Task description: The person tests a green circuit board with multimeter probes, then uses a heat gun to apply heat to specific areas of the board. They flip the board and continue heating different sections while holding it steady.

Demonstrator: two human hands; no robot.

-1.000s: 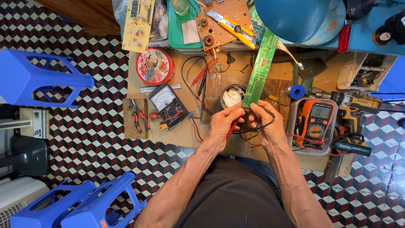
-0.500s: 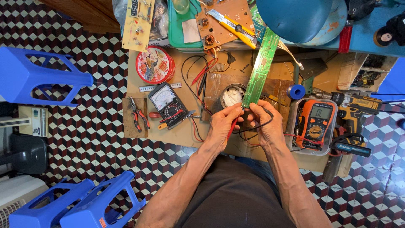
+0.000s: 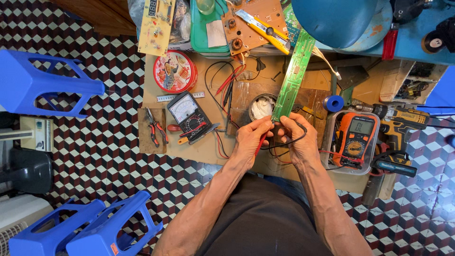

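My left hand (image 3: 250,137) grips a red test probe (image 3: 259,143) and presses its tip against the near end of a long green circuit board (image 3: 293,75). My right hand (image 3: 297,138) holds a black test probe (image 3: 295,124) against that same end of the board, with the black lead looping under my fingers. The board runs away from me up the low brown worktable (image 3: 204,154). An orange digital multimeter (image 3: 354,138) lies in a clear tray just right of my right hand.
An analog multimeter (image 3: 189,116), pliers (image 3: 155,128), a round red tin (image 3: 173,72) and a small white-filled pot (image 3: 261,107) sit left of my hands. Brown boards and a yellow knife (image 3: 263,29) lie farther off. A cordless drill (image 3: 399,116) lies right. Blue stools (image 3: 38,81) stand on the checkered floor.
Both hands stay at the near end of the green board, with only small shifts of the fingers and probes. The black lead's loop has moved slightly.
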